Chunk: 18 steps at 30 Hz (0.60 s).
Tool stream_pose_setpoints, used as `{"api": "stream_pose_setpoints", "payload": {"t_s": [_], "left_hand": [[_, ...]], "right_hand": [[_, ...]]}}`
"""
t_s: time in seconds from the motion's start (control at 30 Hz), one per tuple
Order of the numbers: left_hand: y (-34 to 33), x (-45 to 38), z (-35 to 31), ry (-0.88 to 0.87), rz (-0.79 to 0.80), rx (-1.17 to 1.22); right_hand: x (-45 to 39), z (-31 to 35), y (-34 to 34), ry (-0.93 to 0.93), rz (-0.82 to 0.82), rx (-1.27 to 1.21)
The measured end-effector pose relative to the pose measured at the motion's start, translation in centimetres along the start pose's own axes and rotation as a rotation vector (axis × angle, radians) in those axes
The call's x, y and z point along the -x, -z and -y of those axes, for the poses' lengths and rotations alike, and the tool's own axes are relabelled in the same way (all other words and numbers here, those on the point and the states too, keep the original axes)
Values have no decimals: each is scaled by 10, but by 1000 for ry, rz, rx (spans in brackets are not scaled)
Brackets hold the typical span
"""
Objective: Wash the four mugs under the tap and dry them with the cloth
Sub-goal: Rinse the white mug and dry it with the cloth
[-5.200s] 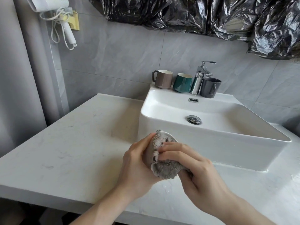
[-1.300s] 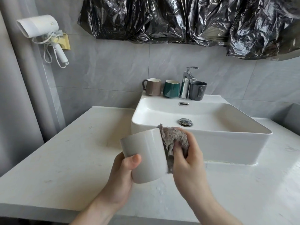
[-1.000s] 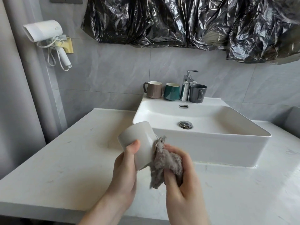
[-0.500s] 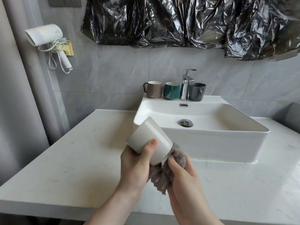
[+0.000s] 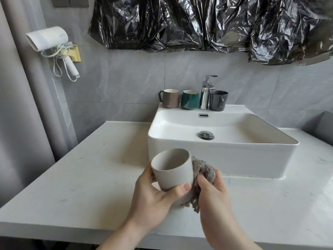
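Observation:
My left hand [image 5: 153, 197] grips a white mug [image 5: 173, 168] above the counter, its mouth facing up and away. My right hand [image 5: 214, 193] holds a grey cloth [image 5: 201, 170] bunched against the mug's right side and underside. On the back ledge of the white sink [image 5: 223, 156] stand three mugs: a brown mug [image 5: 170, 98], a green mug [image 5: 190, 99] and a dark grey mug [image 5: 218, 100]. The chrome tap [image 5: 206, 94] stands between the green and dark grey mugs.
The white marble counter [image 5: 75, 177] runs left and right of the sink. A white hair dryer [image 5: 48, 40] hangs on the left wall. Black plastic sheeting [image 5: 198, 24] covers the wall above the sink. The sink's drain plug [image 5: 206, 135] sits in the basin.
My left hand has turned the white mug from tilted with its base up to mouth-up. The cloth moved from the mug's inside to its outer right side and bottom.

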State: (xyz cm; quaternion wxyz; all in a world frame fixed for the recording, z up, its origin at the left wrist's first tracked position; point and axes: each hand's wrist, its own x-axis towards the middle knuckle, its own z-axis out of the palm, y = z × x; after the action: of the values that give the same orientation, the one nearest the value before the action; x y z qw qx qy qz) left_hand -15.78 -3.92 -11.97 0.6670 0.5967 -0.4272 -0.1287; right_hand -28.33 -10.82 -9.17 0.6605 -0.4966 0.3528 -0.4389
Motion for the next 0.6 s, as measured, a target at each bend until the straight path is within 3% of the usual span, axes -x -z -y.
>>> {"api": "stream_pose_setpoints", "payload": {"t_s": [0.17,0.37,0.5,0.6], "left_hand": [[-6,8,-5,47,227,56],[3,-3,1,-49,79,-140],[15,-6,-4,-198,23,-425],[20,-8,-5,-205,-6,-476]], "right_hand": [[-4,12,5,15,102,-19],[8,7,15,290,155,114],[13,5,30,234,189,145],[13,16,46,230,158,213]]}}
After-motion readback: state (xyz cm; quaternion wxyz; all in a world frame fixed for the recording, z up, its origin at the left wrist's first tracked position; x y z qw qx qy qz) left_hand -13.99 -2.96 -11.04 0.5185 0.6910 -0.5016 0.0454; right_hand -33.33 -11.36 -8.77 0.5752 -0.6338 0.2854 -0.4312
